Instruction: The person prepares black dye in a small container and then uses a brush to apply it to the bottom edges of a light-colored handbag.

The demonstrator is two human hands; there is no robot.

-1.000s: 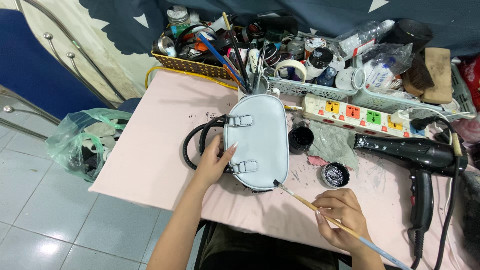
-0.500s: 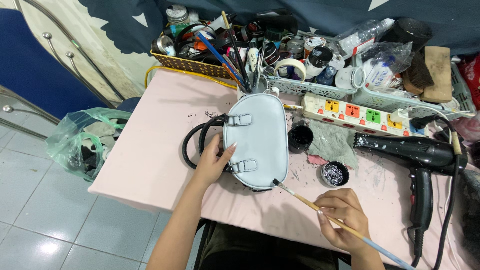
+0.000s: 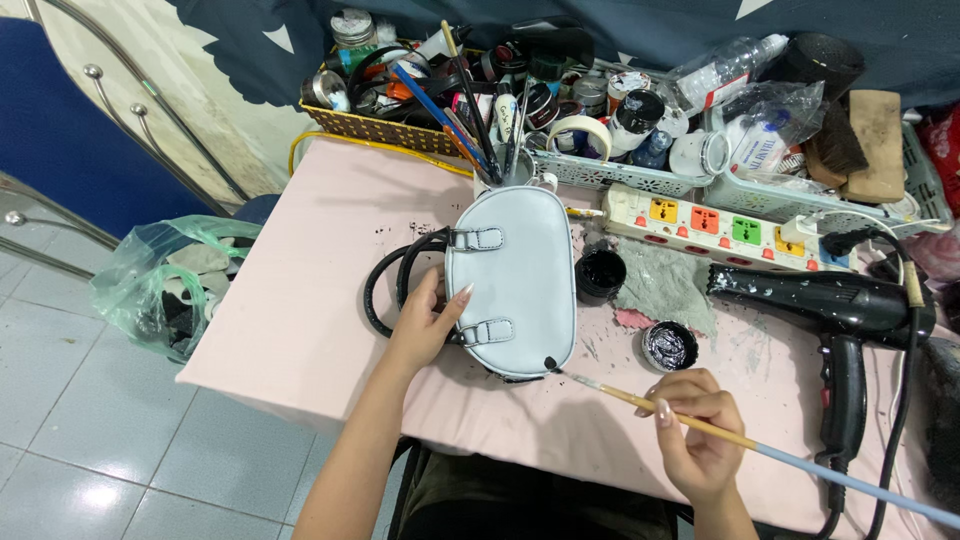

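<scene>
A pale blue handbag (image 3: 515, 275) with black handles (image 3: 392, 275) lies flat on the pink table (image 3: 300, 290). My left hand (image 3: 425, 325) rests against the bag's left side by a strap tab, fingers on the bag. My right hand (image 3: 695, 425) grips a long thin paintbrush (image 3: 700, 425); its dark tip touches the bag's lower right edge. A small open jar of black paint (image 3: 600, 272) and its paint-smeared lid (image 3: 669, 346) sit just right of the bag.
A black hair dryer (image 3: 835, 310) lies at right, beside a white power strip (image 3: 730, 228). Baskets of brushes, jars and tape (image 3: 590, 130) line the back edge. A grey rag (image 3: 665, 285) lies near the jar. A plastic bag (image 3: 160, 285) sits on the floor at left.
The brush tip has moved in to touch the bag's lower right edge. My left hand stays on the bag's side.
</scene>
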